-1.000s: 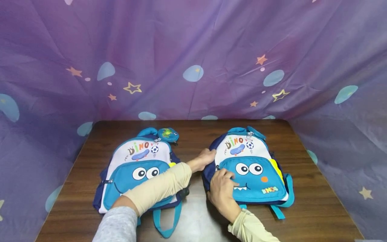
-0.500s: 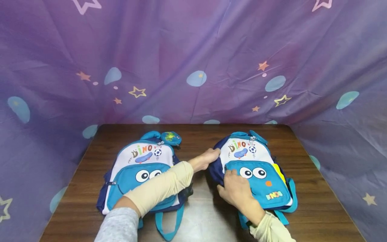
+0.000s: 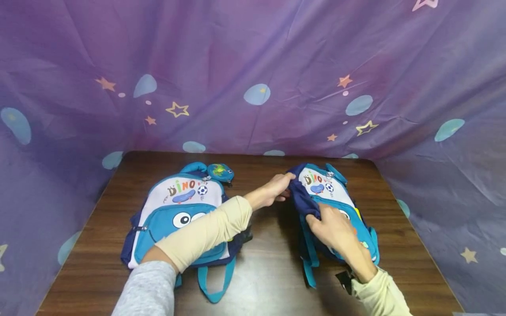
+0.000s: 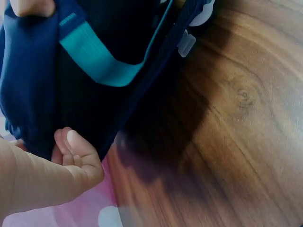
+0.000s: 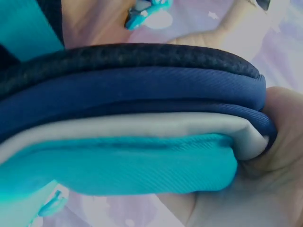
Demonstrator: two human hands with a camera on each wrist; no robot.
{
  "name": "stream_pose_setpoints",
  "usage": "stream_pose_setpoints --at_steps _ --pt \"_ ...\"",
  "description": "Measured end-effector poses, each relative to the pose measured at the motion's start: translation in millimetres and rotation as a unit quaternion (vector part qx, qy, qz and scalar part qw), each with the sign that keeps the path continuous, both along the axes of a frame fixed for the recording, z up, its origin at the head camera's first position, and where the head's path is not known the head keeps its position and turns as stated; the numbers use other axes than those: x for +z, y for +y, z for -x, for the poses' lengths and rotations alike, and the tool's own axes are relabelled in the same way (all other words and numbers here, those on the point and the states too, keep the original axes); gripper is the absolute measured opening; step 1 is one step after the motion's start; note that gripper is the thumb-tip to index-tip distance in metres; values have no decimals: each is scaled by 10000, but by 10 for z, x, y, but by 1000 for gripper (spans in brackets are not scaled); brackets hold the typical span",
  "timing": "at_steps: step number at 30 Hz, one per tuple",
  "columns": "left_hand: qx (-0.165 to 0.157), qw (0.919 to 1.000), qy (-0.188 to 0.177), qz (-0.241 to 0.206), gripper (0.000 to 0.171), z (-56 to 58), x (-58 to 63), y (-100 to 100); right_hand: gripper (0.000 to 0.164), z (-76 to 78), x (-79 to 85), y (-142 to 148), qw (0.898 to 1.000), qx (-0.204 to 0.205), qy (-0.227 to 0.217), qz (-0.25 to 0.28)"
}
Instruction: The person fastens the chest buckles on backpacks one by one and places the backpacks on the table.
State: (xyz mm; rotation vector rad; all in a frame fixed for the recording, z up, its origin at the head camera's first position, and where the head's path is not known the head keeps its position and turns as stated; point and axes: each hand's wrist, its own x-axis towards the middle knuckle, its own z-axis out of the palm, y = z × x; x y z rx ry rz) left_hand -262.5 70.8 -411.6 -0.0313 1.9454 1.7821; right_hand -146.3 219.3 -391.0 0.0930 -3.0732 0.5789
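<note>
Both hands hold a blue-and-white child's backpack [image 3: 330, 199] on the right of the table in the head view. Its left side is raised off the table, so the navy side panel and a turquoise strap show. My left hand [image 3: 278, 186] grips the navy fabric near the bag's upper left; in the left wrist view the fingers [image 4: 78, 153] curl at its edge. Lower down the same side, my right hand [image 3: 336, 226] grips the edge, the palm across the front pocket. The right wrist view shows the bag's layered edge [image 5: 165, 90] against that palm. Part of the printed face is hidden.
A matching backpack [image 3: 158, 210] lies face up at the left, partly under my left forearm, with a small round turquoise pouch [image 3: 220, 172] at its top. Both rest on a brown wooden table [image 3: 261, 267]. A purple patterned cloth [image 3: 221, 57] hangs behind and at the sides.
The right-hand backpack's left side has risen and the bag has tilted rightward. My right hand has shifted from its front onto its left edge; the left hand has moved slightly up and right.
</note>
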Motion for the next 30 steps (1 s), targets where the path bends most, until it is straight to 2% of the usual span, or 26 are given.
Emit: stream_pose_setpoints --at_steps 4,7,12,16,20,23,26,29,30 --pt "211 9997 -21 -102 27 39 14 -7 22 -11 79 103 9996 12 262 87" --pt "274 9994 30 -201 22 86 -30 -35 20 -17 163 164 9991 -8 373 205" --pt "241 9995 62 -171 21 144 -189 -112 29 -55 368 280 9975 -98 180 679" --pt "302 9995 -60 -56 23 180 -353 -183 24 -92 503 391 9942 -244 -35 1046" --pt "331 9987 -382 34 41 204 -481 -206 24 -133 579 524 9919 -421 -84 1199" --pt "197 9975 -683 -41 58 189 -539 -183 26 -160 627 621 9892 -505 -34 1378" --pt "17 9956 -893 -265 65 164 -583 -142 27 -174 691 701 9835 -618 39 1701" --pt "-23 9930 -1049 -547 69 166 -641 -80 24 -173 755 770 9750 -793 27 2074" --pt "-27 9919 -1016 -759 73 275 -863 -25 24 -174 770 791 9722 -845 26 2185"
